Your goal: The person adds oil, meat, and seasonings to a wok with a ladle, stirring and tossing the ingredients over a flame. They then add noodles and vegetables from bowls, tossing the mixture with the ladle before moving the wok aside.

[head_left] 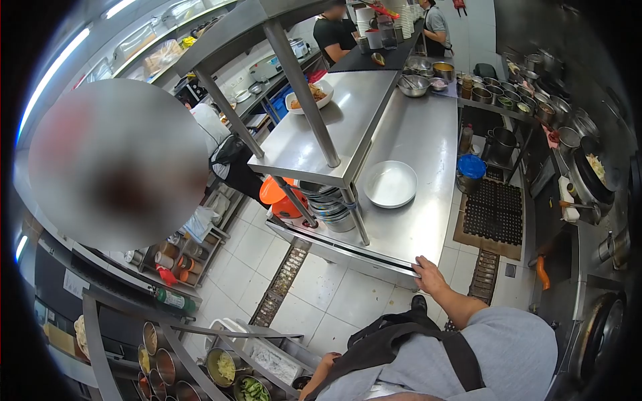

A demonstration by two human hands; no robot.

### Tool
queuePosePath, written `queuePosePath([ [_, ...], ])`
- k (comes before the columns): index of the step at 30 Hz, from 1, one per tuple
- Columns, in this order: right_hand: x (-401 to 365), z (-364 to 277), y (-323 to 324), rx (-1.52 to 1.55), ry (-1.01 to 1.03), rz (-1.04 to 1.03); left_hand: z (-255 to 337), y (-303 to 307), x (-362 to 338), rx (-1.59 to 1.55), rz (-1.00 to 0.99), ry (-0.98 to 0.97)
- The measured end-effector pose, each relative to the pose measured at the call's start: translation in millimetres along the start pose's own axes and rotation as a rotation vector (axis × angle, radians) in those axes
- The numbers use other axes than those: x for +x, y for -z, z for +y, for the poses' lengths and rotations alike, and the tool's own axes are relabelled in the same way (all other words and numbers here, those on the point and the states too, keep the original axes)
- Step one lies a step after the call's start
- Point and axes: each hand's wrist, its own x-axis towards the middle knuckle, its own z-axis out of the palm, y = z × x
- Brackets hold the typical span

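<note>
My right hand [431,275] lies with its fingers stretched over the near right corner of the steel table [435,220], touching the edge and holding nothing I can see. A round white dish [391,184] stands on that table, apart from my hand. Low at my left side is my left hand [326,367], close to a metal rack [200,331] of food containers. Its fingers are mostly hidden, and whether it holds anything does not show. Under the raised steel shelf [287,144] is a stack of plates [331,206].
An orange container [277,197] stands beside the plates. A white bowl of food [309,97] is on the shelf. To the right are a wok [592,170] and a black floor mat [493,212]. A blurred person [234,160] stands at left; two people are at the back.
</note>
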Motion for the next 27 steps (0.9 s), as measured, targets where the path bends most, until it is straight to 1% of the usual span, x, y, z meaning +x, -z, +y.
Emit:
queuePosePath([
  [6, 2, 4, -2, 0.020, 0.023, -0.004, 0, -3, 4, -0.017, -0.024, 0.000],
  [7, 5, -1, 3, 0.026, 0.013, -0.041, 6, 1, 7, -0.038, -0.031, 0.004],
  [8, 6, 7, -5, 0.033, 0.024, -0.024, 4, 0, 17, -0.021, -0.050, -0.001],
  [9, 6, 7, -6, 0.012, 0.026, -0.041, 11, 4, 12, -0.032, -0.059, 0.013],
  [10, 3, 22, -27, -0.015, 0.045, 0.006, 18, 5, 17, -0.021, -0.072, 0.019],
  [12, 0, 6, -1, -0.057, 0.001, -0.150, 33, 9, 24, 0.005, -0.095, 0.026],
  [13, -14, 5, 6, -0.056, -0.040, -0.139, 38, 10, 28, 0.016, -0.102, 0.028],
  [16, -33, 8, 22, -0.087, -0.045, -0.075, 52, 15, 31, 0.028, -0.102, 0.029],
  [18, -68, 25, 34, 0.014, -0.201, 0.083, 59, 17, 35, 0.029, -0.103, 0.029],
  [20, -106, 54, 33, -0.035, -0.439, 0.135, 64, 17, 37, 0.025, -0.105, 0.034],
  [22, -145, 77, 43, -0.012, -0.789, -0.008, 69, 16, 41, 0.027, -0.108, 0.042],
  [24, -172, 83, 72, -0.054, -1.112, -0.432, 76, 14, 46, 0.044, -0.116, 0.048],
  [26, -217, 110, 45, -0.095, -1.236, -0.308, 86, 14, 51, 0.064, -0.125, 0.045],
  [27, -223, 107, 48, -0.093, -1.238, -0.325, 88, 13, 54, 0.085, -0.136, 0.041],
])
